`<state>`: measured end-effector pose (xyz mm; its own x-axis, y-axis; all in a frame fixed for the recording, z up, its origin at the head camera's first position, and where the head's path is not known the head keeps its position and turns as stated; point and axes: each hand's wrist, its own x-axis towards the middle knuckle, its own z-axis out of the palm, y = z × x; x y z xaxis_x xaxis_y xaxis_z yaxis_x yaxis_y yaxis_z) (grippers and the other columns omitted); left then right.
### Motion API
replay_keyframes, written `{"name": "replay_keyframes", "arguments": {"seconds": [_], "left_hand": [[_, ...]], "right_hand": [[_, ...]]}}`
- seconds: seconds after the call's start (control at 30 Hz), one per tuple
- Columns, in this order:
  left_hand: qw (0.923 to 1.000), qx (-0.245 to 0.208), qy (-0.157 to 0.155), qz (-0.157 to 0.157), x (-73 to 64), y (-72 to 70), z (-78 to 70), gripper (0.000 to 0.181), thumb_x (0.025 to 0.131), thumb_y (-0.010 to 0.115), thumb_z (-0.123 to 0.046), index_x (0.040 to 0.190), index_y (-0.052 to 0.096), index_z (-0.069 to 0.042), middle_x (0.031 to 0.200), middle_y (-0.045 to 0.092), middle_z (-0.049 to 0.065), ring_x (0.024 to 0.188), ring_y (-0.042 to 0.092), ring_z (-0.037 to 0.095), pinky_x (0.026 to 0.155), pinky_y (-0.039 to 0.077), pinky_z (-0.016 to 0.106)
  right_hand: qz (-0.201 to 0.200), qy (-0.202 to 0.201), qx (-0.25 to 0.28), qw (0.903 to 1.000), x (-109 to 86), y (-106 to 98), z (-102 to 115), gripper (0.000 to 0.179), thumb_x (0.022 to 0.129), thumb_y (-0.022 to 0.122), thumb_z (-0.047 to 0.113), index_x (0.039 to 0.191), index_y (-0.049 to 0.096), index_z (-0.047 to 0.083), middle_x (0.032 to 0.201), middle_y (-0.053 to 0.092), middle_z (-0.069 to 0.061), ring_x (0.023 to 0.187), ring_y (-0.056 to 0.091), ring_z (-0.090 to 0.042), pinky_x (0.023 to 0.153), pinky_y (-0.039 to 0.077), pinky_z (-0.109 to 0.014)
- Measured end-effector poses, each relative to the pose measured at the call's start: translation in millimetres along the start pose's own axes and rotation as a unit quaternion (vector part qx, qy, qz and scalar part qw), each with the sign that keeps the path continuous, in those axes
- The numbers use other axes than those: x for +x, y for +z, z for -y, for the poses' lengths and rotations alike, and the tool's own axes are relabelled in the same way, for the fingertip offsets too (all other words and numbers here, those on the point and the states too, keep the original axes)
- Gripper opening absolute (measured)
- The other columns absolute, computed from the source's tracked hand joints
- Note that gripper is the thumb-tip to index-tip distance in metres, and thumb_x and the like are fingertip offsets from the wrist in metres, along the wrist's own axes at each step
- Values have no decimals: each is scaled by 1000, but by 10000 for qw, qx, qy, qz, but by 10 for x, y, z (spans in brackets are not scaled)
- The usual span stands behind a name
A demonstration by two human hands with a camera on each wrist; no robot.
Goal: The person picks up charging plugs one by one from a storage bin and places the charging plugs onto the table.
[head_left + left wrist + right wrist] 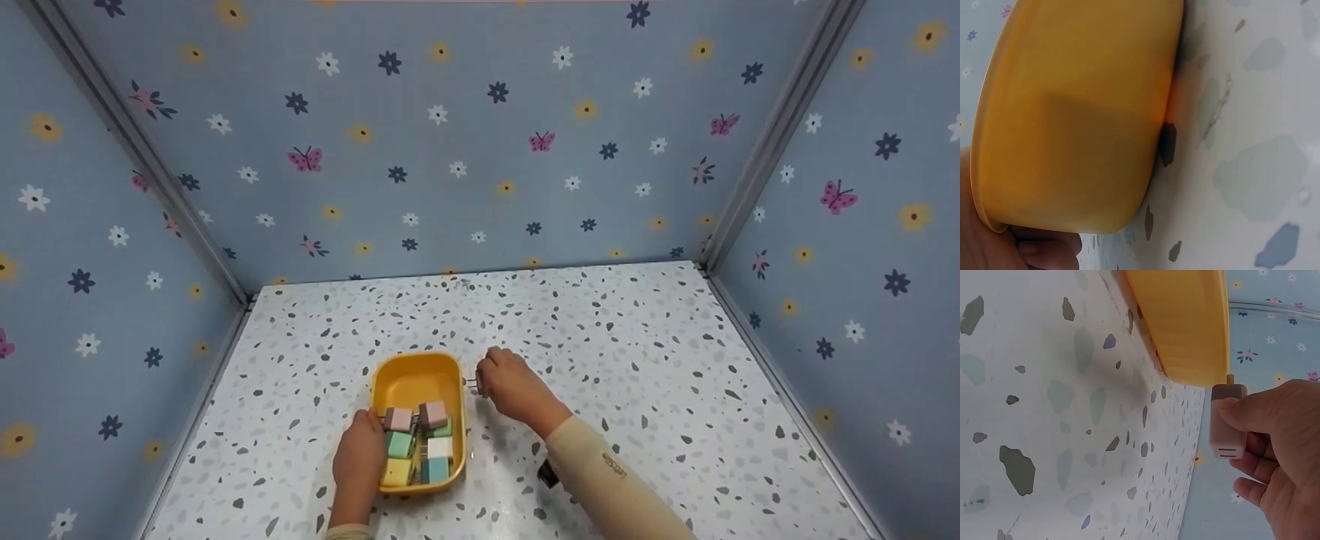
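Observation:
A yellow plastic bin [411, 386] stands on the speckled tabletop. My left hand [356, 454] grips its left rim, with fingers curled under the lip in the left wrist view. Inside lie several small charger plugs with metal pins, among them a pink one [433, 414], a green one [400, 445], a yellow one [397, 472], a white one [439, 448] and a blue one [437, 471]. Just right of the bin, my right hand [512, 384] pinches a pink charger plug [1228, 424] with a brown end and two slots. Its pins point toward the bin.
A small black object [549, 474] lies partly hidden beside the right sleeve [611, 476]. Blue flowered panels [480, 202] enclose the white speckled table [645, 337] at the back and both sides.

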<state>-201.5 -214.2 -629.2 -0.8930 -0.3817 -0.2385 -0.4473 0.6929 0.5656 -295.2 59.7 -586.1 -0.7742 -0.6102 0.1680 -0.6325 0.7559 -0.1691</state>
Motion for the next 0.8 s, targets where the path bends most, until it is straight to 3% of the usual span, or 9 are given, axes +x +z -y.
{"name": "replay_keyframes", "arguments": {"seconds": [0.3,0.57,0.8], "left_hand": [[9986,-117,428,-295,-40,2,23,43,113,26,-37,110,54,-4,81,62,12,70,59,25,60,43,42],[9991,-134,301,-250,-34,-12,9,44,113,24,-38,112,53,-4,84,62,13,71,58,25,61,43,42],[9997,-107,164,-110,-27,-8,19,47,113,24,-38,117,54,-3,88,63,13,74,58,24,64,45,43]], "right_hand": [[228,318,39,9992,73,98,-61,12,97,67,7,102,62,17,102,52,2,92,51,-15,91,50,-32],[401,527,-75,9978,138,204,-123,13,101,59,8,114,63,11,111,55,-3,99,56,-18,97,50,-34],[576,819,34,9950,182,312,-143,10,102,60,12,111,63,15,112,55,-1,100,55,-16,98,50,-33]]}}
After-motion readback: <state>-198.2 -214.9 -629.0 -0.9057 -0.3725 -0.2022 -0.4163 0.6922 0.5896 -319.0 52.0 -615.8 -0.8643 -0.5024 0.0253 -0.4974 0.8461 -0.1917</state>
